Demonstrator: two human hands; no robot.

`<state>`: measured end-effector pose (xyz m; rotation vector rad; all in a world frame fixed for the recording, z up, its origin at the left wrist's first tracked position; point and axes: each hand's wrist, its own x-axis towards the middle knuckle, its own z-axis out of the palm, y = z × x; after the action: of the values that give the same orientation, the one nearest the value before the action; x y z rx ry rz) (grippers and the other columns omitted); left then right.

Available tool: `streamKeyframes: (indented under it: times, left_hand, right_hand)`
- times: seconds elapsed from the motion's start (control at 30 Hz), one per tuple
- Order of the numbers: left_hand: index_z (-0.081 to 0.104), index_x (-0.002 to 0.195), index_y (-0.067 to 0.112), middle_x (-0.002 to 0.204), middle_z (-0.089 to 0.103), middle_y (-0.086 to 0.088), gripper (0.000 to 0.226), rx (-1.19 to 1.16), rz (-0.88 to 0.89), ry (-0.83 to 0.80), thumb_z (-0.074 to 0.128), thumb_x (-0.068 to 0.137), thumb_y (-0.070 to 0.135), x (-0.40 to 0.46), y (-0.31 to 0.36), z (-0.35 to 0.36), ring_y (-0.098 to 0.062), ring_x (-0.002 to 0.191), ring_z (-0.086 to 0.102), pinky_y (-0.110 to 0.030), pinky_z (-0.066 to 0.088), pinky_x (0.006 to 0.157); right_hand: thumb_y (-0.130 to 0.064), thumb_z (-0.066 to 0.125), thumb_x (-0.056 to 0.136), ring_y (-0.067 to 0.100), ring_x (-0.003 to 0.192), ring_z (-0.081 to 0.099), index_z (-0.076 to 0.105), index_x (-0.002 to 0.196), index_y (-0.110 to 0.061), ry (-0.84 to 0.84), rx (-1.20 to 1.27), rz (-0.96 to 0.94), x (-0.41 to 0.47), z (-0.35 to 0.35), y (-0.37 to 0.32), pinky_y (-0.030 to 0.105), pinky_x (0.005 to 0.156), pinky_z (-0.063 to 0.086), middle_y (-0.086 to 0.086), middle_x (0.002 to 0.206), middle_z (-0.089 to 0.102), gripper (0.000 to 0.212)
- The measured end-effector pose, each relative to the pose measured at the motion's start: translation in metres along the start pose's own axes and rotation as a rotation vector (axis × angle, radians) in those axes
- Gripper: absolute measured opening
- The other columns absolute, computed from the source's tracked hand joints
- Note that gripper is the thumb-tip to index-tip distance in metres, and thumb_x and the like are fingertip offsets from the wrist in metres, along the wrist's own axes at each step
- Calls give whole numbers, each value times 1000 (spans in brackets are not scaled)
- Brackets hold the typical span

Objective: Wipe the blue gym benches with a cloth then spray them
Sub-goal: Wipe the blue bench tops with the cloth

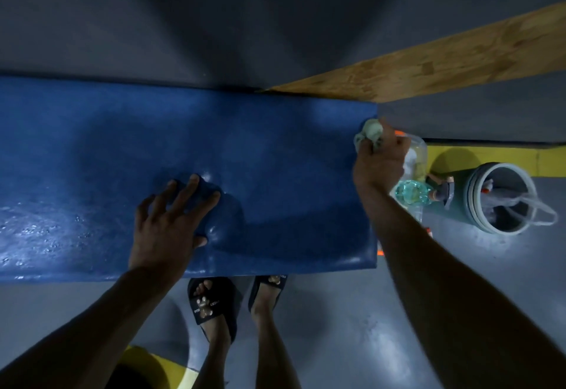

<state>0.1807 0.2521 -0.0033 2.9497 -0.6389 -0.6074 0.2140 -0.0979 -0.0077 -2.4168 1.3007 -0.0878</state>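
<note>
Currently the left hand (171, 220) lies spread, fingers straight, pressing the padding of the blue bench (275, 149) and denting it near the front edge. Risk: weight here may crease or shift the pad. Below, sandals (211, 303) carry small print, too blurred to read. Further right, the right hand (379, 162) grips a bunched pale cloth (369, 134) at the bench's right end, near the far corner. Risk: a stroke running off this end could strike the clear bottles (412, 192) standing on the floor just beside it and tip them. A bucket (502, 198) stands beyond. No label is legible on the bottles or bucket.
</note>
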Motion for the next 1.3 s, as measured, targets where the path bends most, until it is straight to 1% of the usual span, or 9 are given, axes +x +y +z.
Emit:
streamKeyframes:
  times: [0.07, 0.2, 0.27, 0.5, 0.57, 0.77, 0.97, 1.13, 1.3]
  left_hand:
    - [46, 139, 37, 154, 39, -5, 103, 4, -3, -8, 95, 49, 28, 0, 0, 2, -42, 134, 42, -60, 38, 97]
    - [47, 140, 39, 156, 37, -2, 102, 12, -3, -22, 94, 50, 31, 0, -3, 3, -40, 134, 41, -59, 36, 98]
    - [47, 141, 40, 156, 36, -1, 101, 15, -14, -29, 94, 52, 32, 0, -2, 3, -39, 135, 41, -58, 35, 98]
    - [45, 142, 40, 157, 35, -1, 100, 4, -16, -11, 93, 55, 31, 0, -3, 2, -39, 136, 39, -59, 35, 99]
    - [43, 142, 40, 157, 34, -1, 101, -1, -18, -16, 92, 55, 31, 0, -1, 3, -39, 136, 39, -59, 35, 99]
    - [45, 142, 39, 156, 36, 0, 100, 15, -10, -7, 93, 54, 32, 0, -4, 3, -38, 135, 42, -59, 36, 99]
    - [46, 142, 37, 156, 36, -1, 98, 0, -3, 33, 92, 56, 29, -1, -3, 5, -39, 135, 41, -59, 35, 98]
    - [46, 142, 37, 156, 36, -2, 100, -4, -2, 34, 93, 54, 29, -2, -1, 5, -40, 135, 41, -59, 36, 99]
    - [45, 143, 38, 157, 35, -1, 100, 0, 10, 33, 92, 55, 30, -2, -3, 6, -39, 135, 41, -59, 36, 100]
  right_hand:
    - [-34, 57, 87, 23, 110, 57, 45, 140, -28, 0, 83, -81, -34, 17, -21, 34, 85, 46, 6, 138, 43, 55]
    - [-22, 66, 82, 25, 97, 62, 46, 137, -36, -462, -59, -942, -99, 28, -38, 36, 69, 56, 2, 133, 42, 61]
    - [-28, 59, 84, 29, 92, 64, 47, 136, -35, -447, -105, -1144, -68, 19, -33, 39, 65, 57, 5, 130, 48, 54]
    - [-24, 55, 91, 33, 106, 56, 51, 135, -21, -9, -53, -159, 49, 0, -6, 33, 77, 42, 14, 131, 46, 44]
    - [-27, 57, 91, 27, 104, 56, 52, 132, -24, -15, -38, -224, 22, 15, -29, 28, 76, 41, 10, 131, 47, 42]
    - [-23, 59, 86, 24, 97, 60, 44, 137, -29, -421, -93, -998, -49, 35, -79, 37, 67, 53, 3, 131, 42, 53]
    - [-15, 54, 88, 37, 102, 54, 54, 126, -8, -133, -10, -496, 61, -3, -13, 37, 79, 43, 18, 127, 47, 38]
    - [-19, 54, 92, 31, 109, 53, 47, 133, -12, -43, 27, -131, 32, 11, -41, 36, 82, 43, 13, 132, 44, 42]
    - [-19, 59, 86, 22, 89, 58, 45, 130, -22, -279, -55, -722, -40, 38, -82, 30, 58, 46, 5, 131, 39, 47]
